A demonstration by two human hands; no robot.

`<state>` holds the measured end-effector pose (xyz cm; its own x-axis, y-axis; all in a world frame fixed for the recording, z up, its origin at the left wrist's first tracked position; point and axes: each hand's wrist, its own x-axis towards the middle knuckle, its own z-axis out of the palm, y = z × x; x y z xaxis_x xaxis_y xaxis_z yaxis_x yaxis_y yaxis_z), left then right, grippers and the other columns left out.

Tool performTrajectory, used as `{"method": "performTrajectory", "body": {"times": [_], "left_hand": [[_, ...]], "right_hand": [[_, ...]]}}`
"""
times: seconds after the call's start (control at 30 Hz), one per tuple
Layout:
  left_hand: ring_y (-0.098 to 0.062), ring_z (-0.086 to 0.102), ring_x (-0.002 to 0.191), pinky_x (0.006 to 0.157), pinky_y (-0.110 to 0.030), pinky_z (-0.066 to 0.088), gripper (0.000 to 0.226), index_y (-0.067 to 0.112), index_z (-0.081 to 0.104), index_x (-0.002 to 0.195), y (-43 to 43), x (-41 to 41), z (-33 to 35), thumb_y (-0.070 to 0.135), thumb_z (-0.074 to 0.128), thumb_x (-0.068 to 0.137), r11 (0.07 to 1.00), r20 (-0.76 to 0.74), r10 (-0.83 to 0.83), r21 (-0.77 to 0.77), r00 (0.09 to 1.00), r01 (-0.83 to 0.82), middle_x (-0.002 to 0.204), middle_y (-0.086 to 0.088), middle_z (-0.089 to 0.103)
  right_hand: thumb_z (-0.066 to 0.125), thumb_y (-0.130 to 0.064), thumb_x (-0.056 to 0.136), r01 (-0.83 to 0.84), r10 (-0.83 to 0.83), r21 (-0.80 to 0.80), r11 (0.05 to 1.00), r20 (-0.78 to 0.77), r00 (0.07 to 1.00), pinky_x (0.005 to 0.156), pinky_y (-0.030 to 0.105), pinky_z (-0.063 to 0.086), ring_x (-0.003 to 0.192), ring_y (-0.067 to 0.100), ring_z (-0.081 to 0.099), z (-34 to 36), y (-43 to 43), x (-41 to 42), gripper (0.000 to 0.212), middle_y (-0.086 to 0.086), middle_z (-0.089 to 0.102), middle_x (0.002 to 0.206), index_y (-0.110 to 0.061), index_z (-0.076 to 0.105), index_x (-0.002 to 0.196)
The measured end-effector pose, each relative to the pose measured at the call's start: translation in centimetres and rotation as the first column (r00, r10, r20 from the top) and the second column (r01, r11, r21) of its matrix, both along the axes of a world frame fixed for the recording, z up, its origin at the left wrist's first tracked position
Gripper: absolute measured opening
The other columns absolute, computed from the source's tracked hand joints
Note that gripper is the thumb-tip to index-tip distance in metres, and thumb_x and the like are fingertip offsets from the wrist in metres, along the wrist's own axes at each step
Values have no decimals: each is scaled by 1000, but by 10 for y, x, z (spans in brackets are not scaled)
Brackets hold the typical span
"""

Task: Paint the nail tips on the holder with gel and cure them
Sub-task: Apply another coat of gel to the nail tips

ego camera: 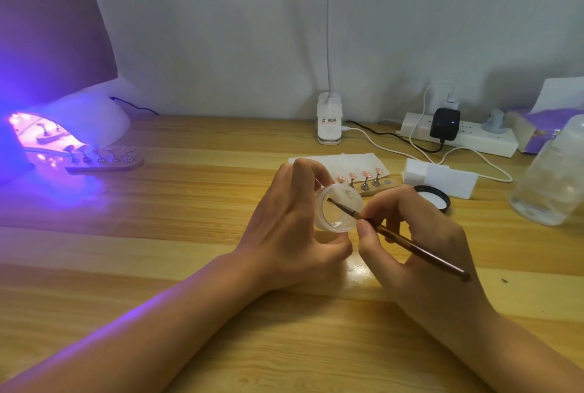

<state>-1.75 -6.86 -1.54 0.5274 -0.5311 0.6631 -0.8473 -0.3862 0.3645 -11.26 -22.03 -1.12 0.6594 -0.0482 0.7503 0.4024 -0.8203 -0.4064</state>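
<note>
Curled around a small translucent gel jar (339, 209), the left hand (284, 222) holds it tipped on its side just above the wooden table (189, 203), its open mouth facing the person. The right hand (420, 241) pinches a brown brush (426, 255) like a pen between thumb and fingers, with the bristle end inside the jar. Just behind the hands, a wooden holder (384, 185) with pink nail tips (366, 175) on small stands lies partly on a white sheet of paper (316, 160). A black lid (433, 198) lies upturned to its right, beside a white block (442, 176). At far left a white curing lamp (85, 120) glows violet, with a second holder (104, 163) at its mouth. A power strip (474, 138) sits along the wall.
</note>
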Motion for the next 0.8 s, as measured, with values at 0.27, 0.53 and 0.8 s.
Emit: {"method": "performTrajectory", "body": {"times": [0.27, 0.53, 0.8], "left_hand": [[-18, 51, 96, 75, -37, 50, 62, 11, 42, 109, 0, 0, 1, 38, 80, 69, 1000, 2, -16, 17, 1000, 16, 108, -3, 52], [-20, 51, 95, 74, -39, 49, 61, 10, 43, 108, 0, -2, 2, 36, 81, 68, 1000, 2, -22, 15, 1000, 22, 106, -3, 53], [-18, 51, 95, 76, -40, 49, 58, 16, 41, 109, 0, 0, 1, 38, 76, 68, 1000, -56, -6, -16, 998, 6, 104, 0, 51]], "right_hand": [[66, -20, 82, 5, -5, -5, 1000, -7, 1000, 59, 35, 52, 70, 11, 59, 1, 0, -1, 9, -9, 61, 76, -15, 61, 88], [59, -28, 83, -4, 4, 4, 1000, -15, 1000, 61, 35, 51, 71, 10, 59, 2, 0, -1, 12, -10, 60, 76, -17, 60, 87], [59, -27, 84, 13, -14, 25, 1000, 37, 999, 61, 33, 51, 71, 9, 59, 2, 1, -2, 14, -8, 60, 77, -14, 61, 88]]}}
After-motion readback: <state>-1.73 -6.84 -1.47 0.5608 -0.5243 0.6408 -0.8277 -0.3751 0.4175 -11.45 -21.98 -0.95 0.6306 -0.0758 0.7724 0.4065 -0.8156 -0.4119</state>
